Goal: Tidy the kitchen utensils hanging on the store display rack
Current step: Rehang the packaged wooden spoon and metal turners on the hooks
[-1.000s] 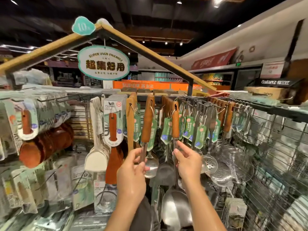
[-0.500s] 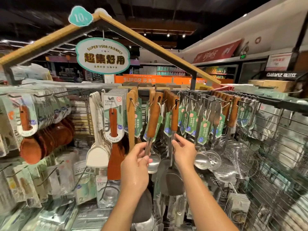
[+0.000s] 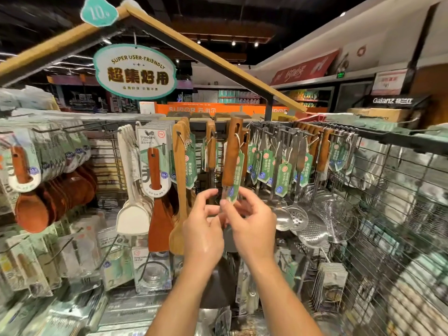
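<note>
Utensil point(image 3: 231, 156) between both hands point(image 3: 228, 226)

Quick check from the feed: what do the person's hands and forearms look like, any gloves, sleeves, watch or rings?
Both the left hand and the right hand are bare, with no gloves. The forearms are uncovered right down to the bottom edge of the picture, so no sleeves show. No watch, bracelet or ring is visible on the sides facing the camera.

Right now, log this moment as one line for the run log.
left hand: fingers at steel shank | right hand: pinches green tag | wooden-handled utensil: hanging on rack | tidying: ongoing
</note>
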